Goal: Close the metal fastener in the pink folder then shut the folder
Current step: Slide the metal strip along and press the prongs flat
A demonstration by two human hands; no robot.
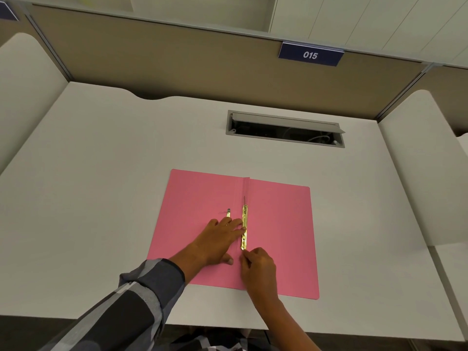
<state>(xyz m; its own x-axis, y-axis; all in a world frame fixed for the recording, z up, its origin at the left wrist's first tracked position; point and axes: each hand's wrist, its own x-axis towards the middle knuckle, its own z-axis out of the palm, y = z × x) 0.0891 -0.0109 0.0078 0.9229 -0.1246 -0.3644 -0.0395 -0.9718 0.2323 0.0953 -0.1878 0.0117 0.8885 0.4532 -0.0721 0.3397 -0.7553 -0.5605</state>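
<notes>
Your left hand [220, 236] presses flat, your right hand [257, 264] pinches the metal fastener [244, 227]; the pink folder [278, 224] lies open, unshut.

Bare desk [101, 186] rings the folder [278, 224]; open cable hatch [285, 129] behind.

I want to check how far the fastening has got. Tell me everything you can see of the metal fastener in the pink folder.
The metal fastener is a thin, shiny, brass-coloured strip with small slots, lying flat along the centre fold of the open pink folder. A thin prong stands up at its far end. The left hand lies flat beside it, fingertips touching its middle; the right hand pinches at its near end. A smaller brass piece lies apart on the left leaf.
</notes>
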